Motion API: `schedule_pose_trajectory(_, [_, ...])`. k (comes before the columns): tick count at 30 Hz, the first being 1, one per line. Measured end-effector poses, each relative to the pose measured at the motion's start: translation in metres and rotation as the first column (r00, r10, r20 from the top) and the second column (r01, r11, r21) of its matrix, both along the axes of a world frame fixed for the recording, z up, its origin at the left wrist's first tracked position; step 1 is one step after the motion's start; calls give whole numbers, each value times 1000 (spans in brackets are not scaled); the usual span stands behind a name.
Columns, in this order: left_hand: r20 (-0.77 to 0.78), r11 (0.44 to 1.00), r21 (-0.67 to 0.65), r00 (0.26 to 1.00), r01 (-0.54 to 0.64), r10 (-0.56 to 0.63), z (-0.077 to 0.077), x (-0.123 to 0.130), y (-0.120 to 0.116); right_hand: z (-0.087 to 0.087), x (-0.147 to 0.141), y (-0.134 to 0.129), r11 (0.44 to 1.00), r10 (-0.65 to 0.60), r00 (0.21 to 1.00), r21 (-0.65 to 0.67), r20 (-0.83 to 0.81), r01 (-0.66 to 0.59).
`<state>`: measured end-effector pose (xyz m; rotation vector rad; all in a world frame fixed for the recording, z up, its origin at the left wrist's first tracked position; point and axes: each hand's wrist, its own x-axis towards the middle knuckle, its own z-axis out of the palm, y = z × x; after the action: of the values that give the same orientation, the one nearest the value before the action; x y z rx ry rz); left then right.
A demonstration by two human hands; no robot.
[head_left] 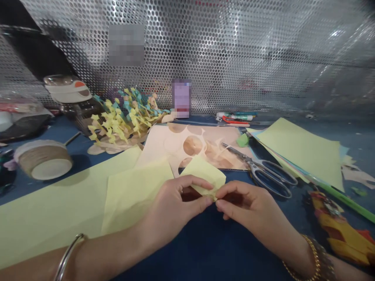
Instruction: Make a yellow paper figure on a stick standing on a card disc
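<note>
Over the blue work surface [205, 249], my left hand [172, 205] and right hand [249, 207] pinch together on a small pale-yellow paper piece [205, 175], clamped at its lower edge to keep it gathered, with the steel scissors [263, 171] set aside to my right.

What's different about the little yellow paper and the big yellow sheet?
The little yellow paper is pinched by the left hand and right hand; the big yellow sheet lies flat. The little paper is crumpled at its bottom; the sheet is smooth. Both are pale yellow.
</note>
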<state>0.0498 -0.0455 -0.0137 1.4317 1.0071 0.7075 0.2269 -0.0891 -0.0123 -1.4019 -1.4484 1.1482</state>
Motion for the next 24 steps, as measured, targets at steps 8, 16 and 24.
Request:
schedule_pose_trajectory(8, [-25, 1000, 11, 1000, 16, -16, 0, 0, 0, -1, -1, 1, 999, -17, 1000, 33, 1, 17])
schedule_pose_trajectory(16, [12, 999, -3, 999, 42, -42, 2, 2, -3, -2, 1, 1, 999, -30, 998, 10, -47, 30])
schedule_pose_trajectory(24, [-7, 999, 24, 999, 35, -35, 1, 2, -3, 0, -2, 0, 998, -35, 998, 47, -44, 37])
